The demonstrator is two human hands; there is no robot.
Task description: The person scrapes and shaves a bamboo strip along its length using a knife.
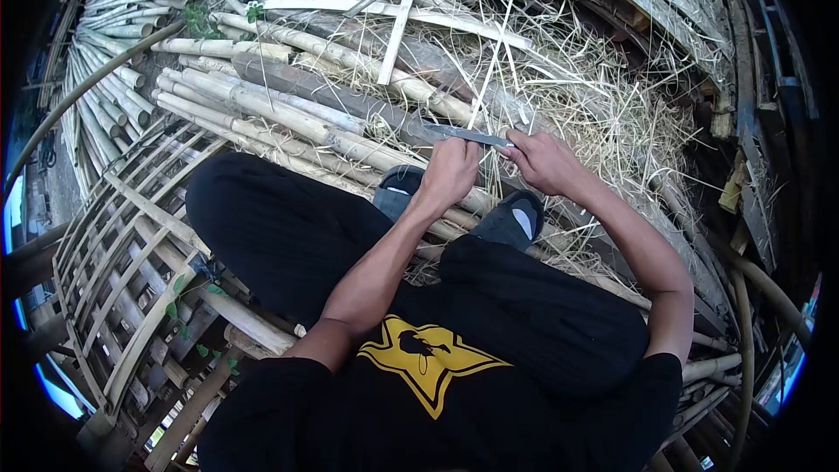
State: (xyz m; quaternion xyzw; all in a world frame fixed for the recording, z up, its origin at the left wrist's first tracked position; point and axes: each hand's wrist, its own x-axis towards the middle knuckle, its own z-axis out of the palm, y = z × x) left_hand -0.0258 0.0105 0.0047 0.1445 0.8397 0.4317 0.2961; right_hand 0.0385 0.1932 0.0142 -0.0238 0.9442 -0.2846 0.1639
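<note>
My right hand (544, 162) is wrapped round the handle of a knife (472, 135). Its grey blade points left and lies across the top of my left hand (450, 170). The left fingers are closed. A thin pale bamboo strip (495, 57) runs from the upper middle down to the blade and into those fingers; its lower end is hidden. Below the hands are my two feet in dark sandals (516, 220). Pale bamboo shavings (594, 122) lie thick around and beyond the right hand.
Bamboo poles (280, 114) lie side by side under and ahead of my feet. A flat split piece (403, 17) rests across them. More poles (109, 96) are stacked at far left, above a woven bamboo lattice (131, 253). Weathered boards (647, 0) border the upper right.
</note>
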